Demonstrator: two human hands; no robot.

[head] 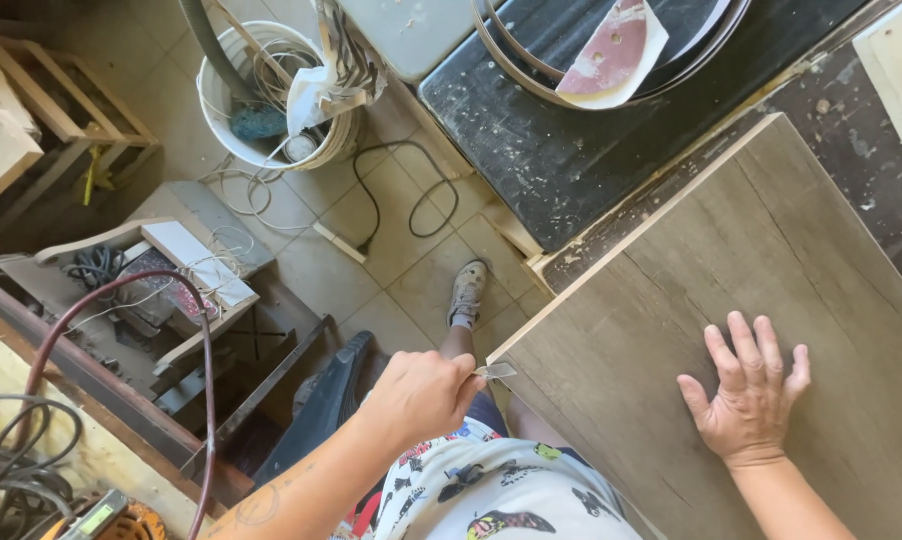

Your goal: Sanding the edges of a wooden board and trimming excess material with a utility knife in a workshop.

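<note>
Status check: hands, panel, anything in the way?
Left hand gripping small blade at panel edge. Right hand flat on panel, fingers spread. Edge unobstructed.

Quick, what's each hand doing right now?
Left hand: closed around a small metal blade, its tip at the edge of the grey wood-grain panel.
Right hand: open, fingers spread, flat on the panel.

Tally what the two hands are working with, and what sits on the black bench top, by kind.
Grey wood-grain panel, under the flat right hand: 1
Small metal blade, pinched in the left hand at the panel's edge: 1
Sanding sheet, on the black bench top: 1
Metal hoops: 2
Total: 5
</note>
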